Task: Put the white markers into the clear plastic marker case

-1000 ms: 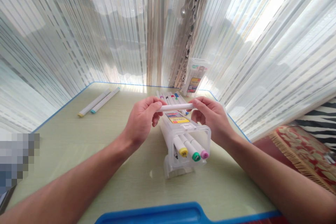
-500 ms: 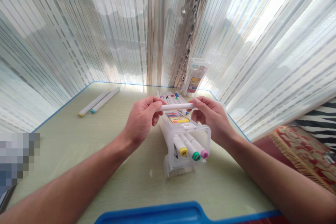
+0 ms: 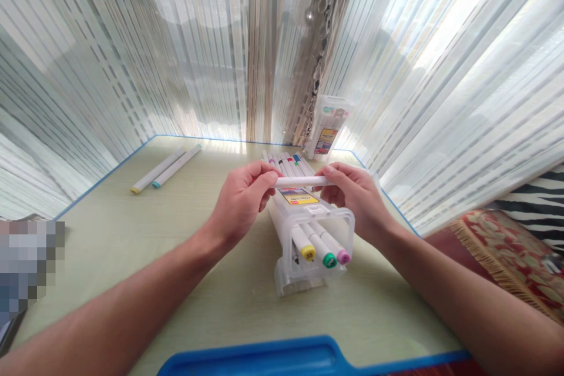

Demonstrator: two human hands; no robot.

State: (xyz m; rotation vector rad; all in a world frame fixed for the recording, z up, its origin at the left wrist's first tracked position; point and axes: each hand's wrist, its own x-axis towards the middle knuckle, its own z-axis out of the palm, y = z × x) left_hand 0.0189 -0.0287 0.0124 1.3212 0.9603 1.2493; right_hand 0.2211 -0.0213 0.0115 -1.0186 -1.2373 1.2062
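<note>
A white marker (image 3: 300, 181) is held level between my two hands, above a clear plastic marker case. My left hand (image 3: 244, 197) pinches its left end and my right hand (image 3: 350, 191) grips its right end; the fingers cover both ends. Below, the clear case (image 3: 286, 241) lies on its side with its open end toward me. Inside it are a yellow-capped marker (image 3: 304, 244), a green-capped marker (image 3: 324, 249) and a pink-capped marker (image 3: 338, 251), plus a darker tip partly hidden. Behind my hands lie several more markers (image 3: 282, 161), partly covered.
Two markers (image 3: 158, 170) lie at the table's far left. A second marker case (image 3: 326, 129) stands upright at the back by the striped curtain (image 3: 198, 59). The table (image 3: 110, 247) has a blue edge with a blue tray (image 3: 255, 358) in front. Patterned cloth (image 3: 511, 252) is at right.
The marker between my hands has tilted slightly, and my left fingers have shifted a little to the right along it. The case and the other markers stay where they were.
</note>
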